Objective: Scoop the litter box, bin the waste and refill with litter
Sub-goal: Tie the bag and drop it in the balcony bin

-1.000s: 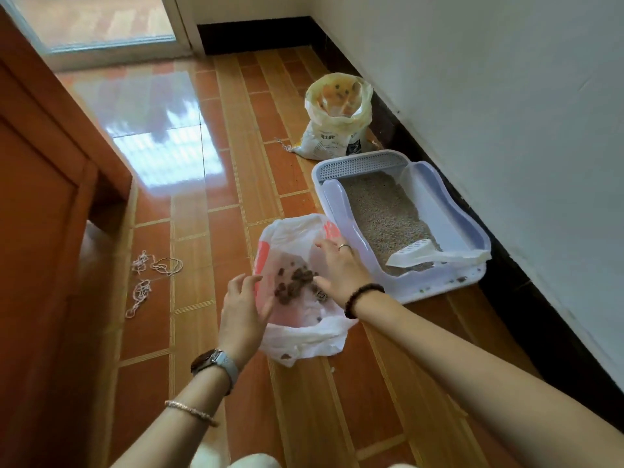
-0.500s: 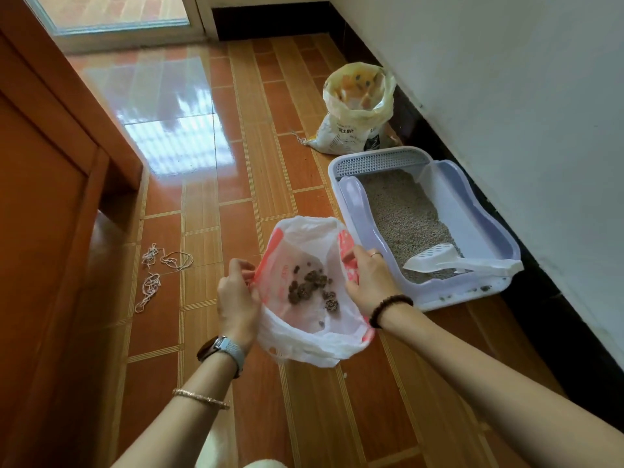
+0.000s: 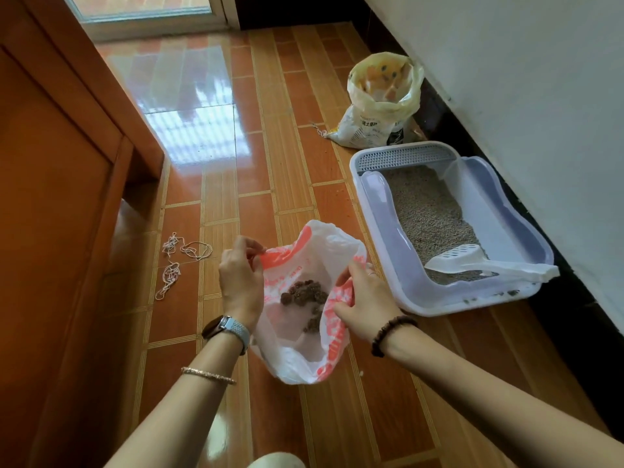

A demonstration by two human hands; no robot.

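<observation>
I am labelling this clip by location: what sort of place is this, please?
Probably a room or hallway in a home: a glossy orange-brown tiled floor, a pale lavender plastic litter box against the white wall, and an open yellow-white sack of litter beyond it.

Cannot read print on litter sack [image 3: 371,130] beyond litter box [image 3: 385,228]: too small. Cannot identify dark specks [image 3: 472,300] on litter box's near rim. Left of litter box, cannot see fingertips of right hand [image 3: 364,298], tucked into waste bag [image 3: 304,359] fold. Cannot count left hand [image 3: 240,285] fingers pinching its rim.
</observation>
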